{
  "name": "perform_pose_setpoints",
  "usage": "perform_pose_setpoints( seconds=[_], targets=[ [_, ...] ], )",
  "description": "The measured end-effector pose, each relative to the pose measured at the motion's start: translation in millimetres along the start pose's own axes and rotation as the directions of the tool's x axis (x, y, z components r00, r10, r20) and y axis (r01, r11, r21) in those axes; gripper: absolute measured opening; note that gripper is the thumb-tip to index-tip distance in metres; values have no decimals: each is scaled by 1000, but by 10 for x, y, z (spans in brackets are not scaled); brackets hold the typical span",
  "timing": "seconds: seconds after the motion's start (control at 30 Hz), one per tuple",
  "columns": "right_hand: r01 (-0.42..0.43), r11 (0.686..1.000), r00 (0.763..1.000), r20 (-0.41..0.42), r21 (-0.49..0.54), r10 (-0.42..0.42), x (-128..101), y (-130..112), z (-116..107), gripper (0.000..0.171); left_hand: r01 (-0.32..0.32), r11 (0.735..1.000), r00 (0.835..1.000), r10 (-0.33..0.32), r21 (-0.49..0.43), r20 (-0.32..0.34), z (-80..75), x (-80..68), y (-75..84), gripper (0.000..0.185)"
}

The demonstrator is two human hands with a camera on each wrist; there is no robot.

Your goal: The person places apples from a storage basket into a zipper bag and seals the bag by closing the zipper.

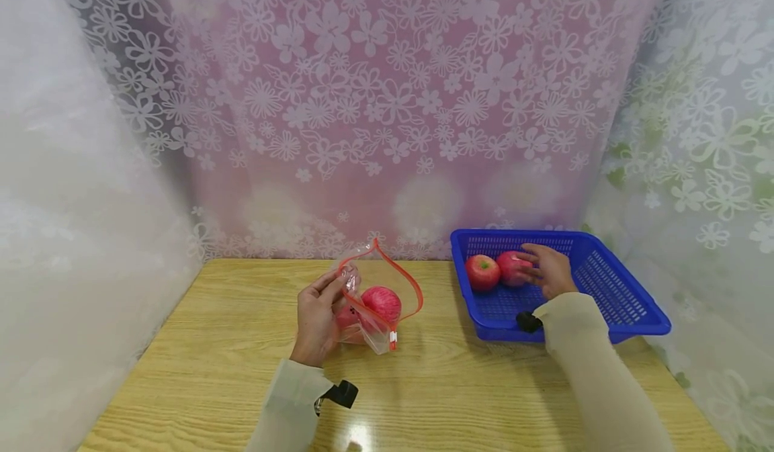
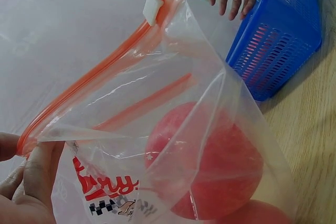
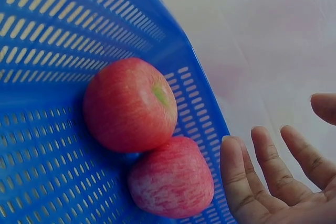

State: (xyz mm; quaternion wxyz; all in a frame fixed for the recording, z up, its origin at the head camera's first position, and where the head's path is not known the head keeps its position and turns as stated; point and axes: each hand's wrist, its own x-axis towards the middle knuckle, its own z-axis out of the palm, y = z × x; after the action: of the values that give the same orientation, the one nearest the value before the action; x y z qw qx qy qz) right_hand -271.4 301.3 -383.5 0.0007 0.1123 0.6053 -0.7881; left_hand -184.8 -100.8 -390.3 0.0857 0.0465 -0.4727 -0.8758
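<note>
My left hand (image 1: 317, 314) pinches the orange-edged rim of a clear zip bag (image 2: 121, 98), whose mouth gapes wide. A white slider (image 2: 153, 8) sits at one end of the orange zip. Inside the bag lies a red apple (image 1: 382, 304), with another reddish apple (image 2: 254, 214) low beside it, seen through the plastic. My right hand (image 1: 547, 269) is over the blue basket (image 1: 629, 297), fingers spread and holding nothing. Near its fingertips are two apples in the basket: a striped pink-red one (image 3: 173, 179) and a redder one (image 3: 128, 106) showing its green-yellow hollow.
Basket and bag both stand on a wood-grain table (image 1: 242, 344), the basket at the right. Behind the table hangs a pink flowered curtain (image 1: 387, 103), and pale sheeting (image 1: 719, 170) closes the right side. Dark straps (image 1: 341, 393) circle the wrists.
</note>
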Motion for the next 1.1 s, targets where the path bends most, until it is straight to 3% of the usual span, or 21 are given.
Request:
perform_pose_setpoints(
  seconds=[0.17, 0.4, 0.53, 0.8, 1.1],
  targets=[
    [-31, 999, 999, -35, 33, 32, 42, -24, -50, 14, 1, 1000, 1000, -1, -8, -2, -1, 13, -5, 36],
    [-58, 997, 996, -68, 44, 61, 57, -59, -115, 50, 6, 1000, 1000, -6, -1, -14, 1, 1, -8, 34],
    [-78, 996, 993, -85, 39, 81, 72, -76, -142, 59, 14, 1000, 1000, -14, -3, -26, -2, -7, -2, 32],
    [-119, 992, 983, -134, 37, 123, 142, -101, -188, 59, 0, 1000, 1000, -1, -23, -22, 1, -7, -2, 32],
    [-137, 990, 969, -210, -34, 127, 218, -67, -202, 57, 9, 1000, 1000, -9, -12, -24, 5, 10, -2, 35]
  ],
)
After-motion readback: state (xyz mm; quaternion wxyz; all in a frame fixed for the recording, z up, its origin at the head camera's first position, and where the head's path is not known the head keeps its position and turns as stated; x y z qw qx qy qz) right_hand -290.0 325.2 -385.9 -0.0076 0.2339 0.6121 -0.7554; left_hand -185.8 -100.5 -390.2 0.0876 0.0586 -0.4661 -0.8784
